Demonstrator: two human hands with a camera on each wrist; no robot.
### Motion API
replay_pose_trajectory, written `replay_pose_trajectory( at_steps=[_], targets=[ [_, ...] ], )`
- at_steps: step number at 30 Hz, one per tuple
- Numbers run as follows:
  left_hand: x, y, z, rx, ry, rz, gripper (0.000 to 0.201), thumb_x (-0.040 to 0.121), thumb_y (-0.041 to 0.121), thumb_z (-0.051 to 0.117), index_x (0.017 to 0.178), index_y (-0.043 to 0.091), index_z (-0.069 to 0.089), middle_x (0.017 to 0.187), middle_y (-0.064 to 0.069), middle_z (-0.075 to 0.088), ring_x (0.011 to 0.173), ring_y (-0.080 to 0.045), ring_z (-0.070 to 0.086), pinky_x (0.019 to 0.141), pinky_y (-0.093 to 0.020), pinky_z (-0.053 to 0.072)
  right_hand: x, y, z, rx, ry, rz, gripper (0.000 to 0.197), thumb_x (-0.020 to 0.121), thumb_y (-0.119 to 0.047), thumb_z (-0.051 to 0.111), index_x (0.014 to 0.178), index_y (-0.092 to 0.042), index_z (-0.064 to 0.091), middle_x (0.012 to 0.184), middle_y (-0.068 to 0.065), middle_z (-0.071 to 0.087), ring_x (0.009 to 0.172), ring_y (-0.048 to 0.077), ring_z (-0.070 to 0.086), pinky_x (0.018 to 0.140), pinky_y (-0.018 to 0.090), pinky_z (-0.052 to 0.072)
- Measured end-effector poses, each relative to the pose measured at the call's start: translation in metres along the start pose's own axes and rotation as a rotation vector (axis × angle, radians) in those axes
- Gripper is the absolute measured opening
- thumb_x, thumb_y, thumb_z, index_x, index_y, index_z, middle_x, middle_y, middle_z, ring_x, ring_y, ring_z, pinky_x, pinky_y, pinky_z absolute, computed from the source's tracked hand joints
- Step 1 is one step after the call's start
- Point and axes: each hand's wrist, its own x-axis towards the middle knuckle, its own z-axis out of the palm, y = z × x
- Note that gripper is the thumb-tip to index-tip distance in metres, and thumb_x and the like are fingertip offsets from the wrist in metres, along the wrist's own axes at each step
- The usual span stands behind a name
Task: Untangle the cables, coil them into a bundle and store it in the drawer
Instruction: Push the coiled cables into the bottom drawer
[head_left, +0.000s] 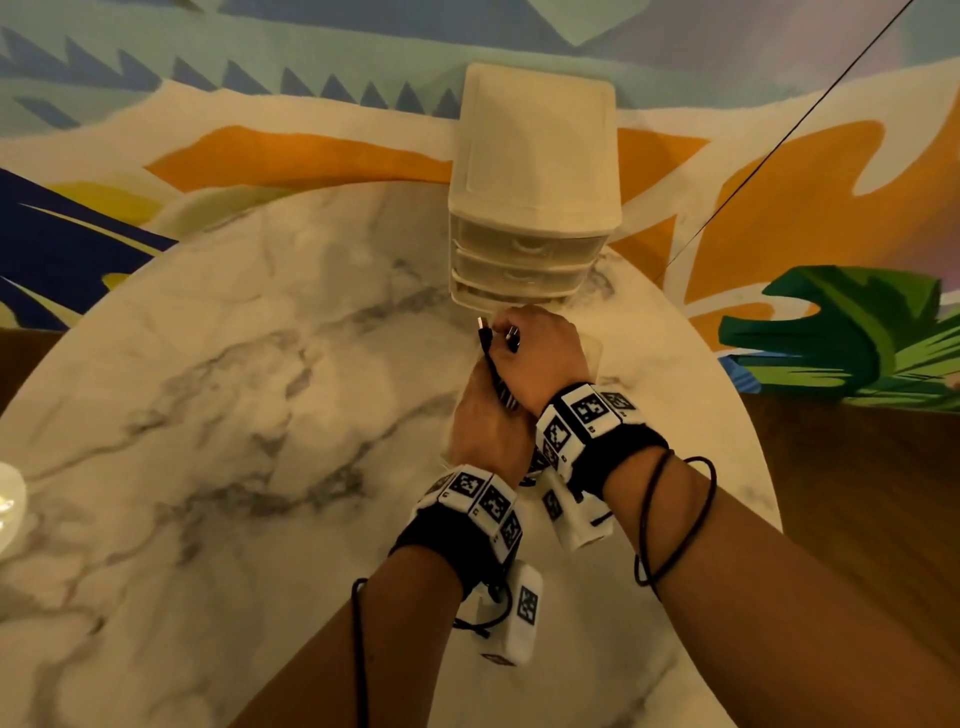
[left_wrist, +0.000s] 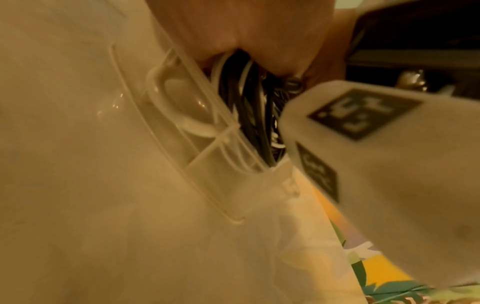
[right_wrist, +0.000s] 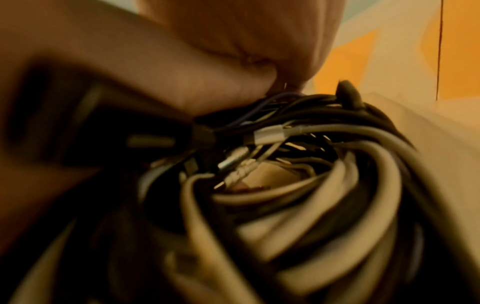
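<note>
Cables (head_left: 493, 371), black with plug ends poking up, sit bunched between both hands right in front of the drawer unit (head_left: 535, 187) on the marble bench (head_left: 234, 389) in the head view. The right hand (head_left: 540, 358) is curled over the top of the bundle, fingers wrapped round it, plugs sticking out past the knuckles. The left hand (head_left: 485, 426) sits just below and beside it, fingers closed on the lower part of the same bundle. Both wrists wear black bands with white marker blocks, and thin black cords loop round the forearms. The unit's upper two drawers are shut; the bottom one is hidden behind the hands here. On to the left wrist view: the bundle (left_wrist: 249, 107), black and white strands together, hangs from the gripping left hand (left_wrist: 233, 30) and dips into the open clear drawer (left_wrist: 207, 160), right behind its front wall and handle. A white marker block (left_wrist: 389, 164) fills the right side. Right wrist view now: a blurred close-up of the coil (right_wrist: 298, 195), pale and black loops wound together with metal plug tips in the middle, and the right hand (right_wrist: 194, 67) clamped on its top edge.
</note>
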Motion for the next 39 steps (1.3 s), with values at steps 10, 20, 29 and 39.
replay_pose_trajectory(
  at_steps=[10,20,29,39],
  targets=[
    [0.006,-0.01,0.001,0.083,-0.036,0.053,0.047,0.09,0.045,0.05,0.134,0.04,0.037,0.125,0.013,0.059,0.111,-0.009,0.058,0.093,-0.031,0.047,-0.012,0.012,-0.005,0.184,-0.032,-0.055,0.033,0.09,-0.027,0.054,0.122,-0.032,0.054,0.119,-0.004,0.054,0.109,0.019,0.055,0.096,0.04,0.036],
    [-0.001,-0.012,0.004,0.253,-0.022,0.084,0.047,0.091,0.049,0.044,0.136,0.042,0.034,0.118,0.008,0.064,0.101,-0.016,0.063,0.076,-0.028,0.046,-0.02,0.015,-0.01,0.047,0.095,0.005,0.026,0.084,-0.034,0.058,0.102,-0.016,0.058,0.098,0.004,0.054,0.081,0.024,0.055,0.069,0.034,0.047],
    [-0.019,-0.012,0.003,0.467,0.052,0.379,0.052,0.091,0.033,0.044,0.136,0.008,0.039,0.13,-0.009,0.05,0.11,-0.024,0.056,0.088,-0.032,0.047,-0.017,0.01,-0.01,-0.081,0.034,0.083,0.034,0.097,-0.034,0.041,0.108,-0.006,0.058,0.112,0.01,0.054,0.097,0.03,0.056,0.077,0.038,0.046],
    [-0.021,-0.018,0.004,0.666,0.055,0.441,0.055,0.087,0.038,0.04,0.131,0.007,0.05,0.129,-0.012,0.056,0.102,-0.023,0.063,0.083,-0.033,0.05,-0.016,0.014,-0.007,-0.268,-0.093,0.126,0.037,0.097,-0.03,0.035,0.099,-0.007,0.063,0.117,0.013,0.041,0.108,0.027,0.042,0.092,0.041,0.045]
  ],
)
